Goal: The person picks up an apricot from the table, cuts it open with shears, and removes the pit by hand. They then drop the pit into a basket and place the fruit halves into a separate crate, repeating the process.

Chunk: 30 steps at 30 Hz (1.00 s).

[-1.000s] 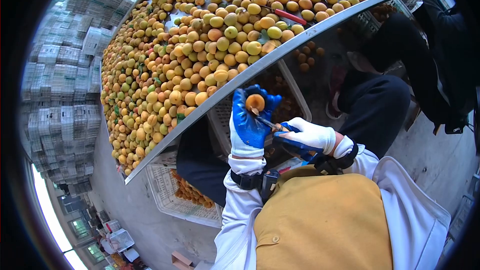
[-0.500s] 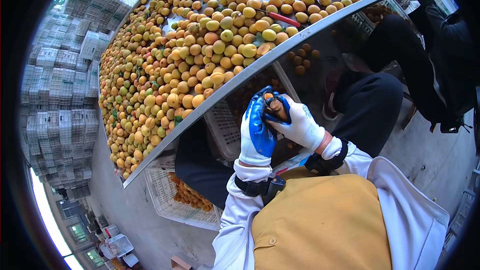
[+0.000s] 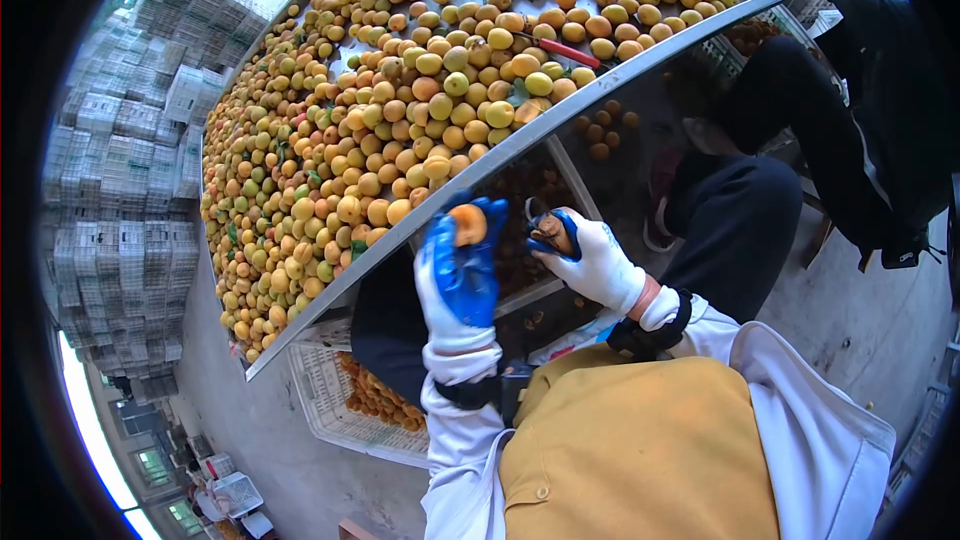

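Observation:
My left hand (image 3: 458, 275), in a white glove with blue coating, is lifted below the table's metal edge. An apricot half (image 3: 468, 225) rests against its fingers, orange cut face showing. To the right, my right hand (image 3: 598, 262), gloved the same way, is closed around a small tool (image 3: 546, 224) with a brown handle and a thin curved end. Part of this tool is hidden by the fingers. The two hands are apart. Many whole apricots (image 3: 400, 100) cover the sloping table beyond them.
The table's metal rim (image 3: 520, 135) runs diagonally just past my hands. A red-handled tool (image 3: 568, 52) lies among the fruit. Below stands a white crate (image 3: 320, 395) with apricot pieces. Crates (image 3: 120, 170) are stacked at left; another person's dark-clothed legs (image 3: 800, 110) are at right.
My hands were together around the fruit and the small tool. Now my left hand has moved left with the apricot half, while my right hand stays nearly in place with the tool.

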Motion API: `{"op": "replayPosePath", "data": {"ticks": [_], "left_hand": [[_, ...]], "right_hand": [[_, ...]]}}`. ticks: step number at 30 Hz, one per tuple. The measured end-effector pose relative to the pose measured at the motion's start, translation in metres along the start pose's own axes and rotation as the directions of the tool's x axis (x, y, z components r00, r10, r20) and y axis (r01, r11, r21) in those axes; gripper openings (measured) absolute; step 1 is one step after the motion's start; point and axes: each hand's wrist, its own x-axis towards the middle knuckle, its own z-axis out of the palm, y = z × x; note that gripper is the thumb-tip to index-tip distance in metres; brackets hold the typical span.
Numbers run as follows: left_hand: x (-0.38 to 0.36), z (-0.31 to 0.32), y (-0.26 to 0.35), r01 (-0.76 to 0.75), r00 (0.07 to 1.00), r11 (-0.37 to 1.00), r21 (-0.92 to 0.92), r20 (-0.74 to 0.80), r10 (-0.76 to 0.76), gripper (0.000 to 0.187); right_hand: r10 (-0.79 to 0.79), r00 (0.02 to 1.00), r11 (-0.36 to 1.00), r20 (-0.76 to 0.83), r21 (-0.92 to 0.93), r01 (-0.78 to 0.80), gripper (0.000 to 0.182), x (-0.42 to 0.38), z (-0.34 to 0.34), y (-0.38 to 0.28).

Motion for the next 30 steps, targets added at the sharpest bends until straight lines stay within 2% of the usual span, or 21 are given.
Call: {"op": "replayPosePath", "data": {"ticks": [1, 3, 4, 5, 6, 7, 8, 9, 10, 12, 13, 14, 16, 18, 20, 22, 24, 26, 28, 29, 30], "left_hand": [[-0.003, -0.009, 0.015, -0.078, 0.997, 0.997, -0.003, 0.002, 0.078, 0.041], [-0.019, -0.016, 0.058, -0.196, 0.973, 0.942, 0.274, -0.064, 0.221, 0.040], [-0.027, -0.032, 0.080, -0.274, 0.916, 0.738, 0.616, -0.068, 0.396, 0.037], [-0.040, -0.052, 0.104, -0.262, 0.883, 0.653, 0.710, -0.097, 0.459, 0.033], [-0.058, -0.051, 0.125, -0.238, 0.849, 0.596, 0.767, -0.133, 0.511, 0.025], [-0.075, -0.065, 0.145, -0.126, 0.801, 0.399, 0.908, -0.144, 0.582, 0.021], [-0.087, -0.098, 0.164, -0.070, 0.763, 0.368, 0.927, -0.188, 0.619, 0.020], [-0.101, -0.137, 0.187, 0.089, 0.770, 0.127, 0.988, -0.149, 0.621, 0.020], [-0.101, -0.142, 0.191, 0.088, 0.768, 0.116, 0.989, -0.141, 0.625, 0.020], [-0.100, -0.145, 0.197, 0.222, 0.762, -0.142, 0.965, -0.081, 0.642, 0.022], [-0.085, -0.130, 0.192, 0.137, 0.772, -0.120, 0.983, -0.030, 0.635, 0.022], [-0.070, -0.113, 0.189, 0.116, 0.808, -0.202, 0.973, 0.026, 0.589, 0.021], [-0.030, -0.091, 0.179, 0.025, 0.862, -0.214, 0.977, 0.088, 0.499, 0.022], [0.013, -0.072, 0.168, -0.028, 0.921, -0.157, 0.987, 0.086, 0.380, 0.024], [0.062, -0.062, 0.155, -0.187, 0.915, -0.212, 0.959, 0.249, 0.318, 0.025], [0.100, -0.024, 0.138, -0.297, 0.910, -0.191, 0.936, 0.337, 0.240, 0.029], [0.150, -0.023, 0.119, -0.416, 0.877, -0.178, 0.892, 0.445, 0.182, 0.034], [0.188, -0.018, 0.102, -0.409, 0.889, -0.229, 0.883, 0.442, 0.120, 0.044], [0.215, -0.014, 0.088, -0.512, 0.833, -0.353, 0.783, 0.553, 0.020, 0.053], [0.233, -0.022, 0.079, -0.578, 0.794, -0.362, 0.732, 0.607, -0.040, 0.055], [0.239, -0.020, 0.074, -0.536, 0.829, -0.429, 0.727, 0.550, -0.104, 0.051]], "right_hand": [[0.065, 0.998, 0.994, -0.021, -0.091, -0.066, 0.041, 0.000, 0.002, 0.002], [0.125, 0.991, 0.975, -0.054, -0.176, -0.132, 0.040, -0.001, 0.002, 0.003], [0.151, 0.988, 0.969, -0.024, -0.196, -0.153, 0.038, -0.004, 0.000, 0.003], [0.177, 0.984, 0.962, 0.004, -0.214, -0.172, 0.037, -0.006, -0.002, 0.003], [0.174, 0.985, 0.964, 0.000, -0.204, -0.171, 0.037, -0.007, -0.004, 0.001], [0.167, 0.986, 0.970, 0.025, -0.186, -0.159, 0.035, -0.007, -0.007, -0.003], [0.158, 0.986, 0.975, 0.053, -0.167, -0.147, 0.033, -0.006, -0.009, -0.007], [0.165, 0.985, 0.975, 0.053, -0.157, -0.155, 0.030, -0.004, -0.011, -0.012], [0.161, 0.986, 0.978, 0.051, -0.145, -0.153, 0.030, -0.003, -0.011, -0.015], [0.172, 0.982, 0.978, 0.081, -0.130, -0.161, 0.030, -0.003, -0.011, -0.017], [0.163, 0.983, 0.979, 0.091, -0.138, -0.149, 0.032, -0.004, -0.010, -0.015], [0.155, 0.983, 0.981, 0.095, -0.132, -0.142, 0.032, -0.004, -0.010, -0.016], [0.159, 0.983, 0.979, 0.088, -0.144, -0.146, 0.034, -0.004, -0.012, -0.019], [0.155, 0.985, 0.978, 0.080, -0.150, -0.142, 0.036, -0.003, -0.016, -0.019], [0.149, 0.988, 0.980, 0.044, -0.139, -0.142, 0.037, -0.002, -0.021, -0.019], [0.125, 0.992, 0.984, 0.035, -0.130, -0.119, 0.038, -0.001, -0.023, -0.016], [0.163, 0.985, 0.981, 0.065, -0.113, -0.155, 0.037, 0.001, -0.026, -0.017], [0.174, 0.982, 0.981, 0.068, -0.104, -0.166, 0.037, 0.002, -0.027, -0.014], [0.203, 0.976, 0.977, 0.078, -0.078, -0.197, 0.036, 0.005, -0.030, -0.014], [0.223, 0.972, 0.974, 0.078, -0.069, -0.217, 0.035, 0.007, -0.031, -0.015], [0.222, 0.972, 0.974, 0.077, -0.066, -0.218, 0.035, 0.008, -0.032, -0.015]]}}
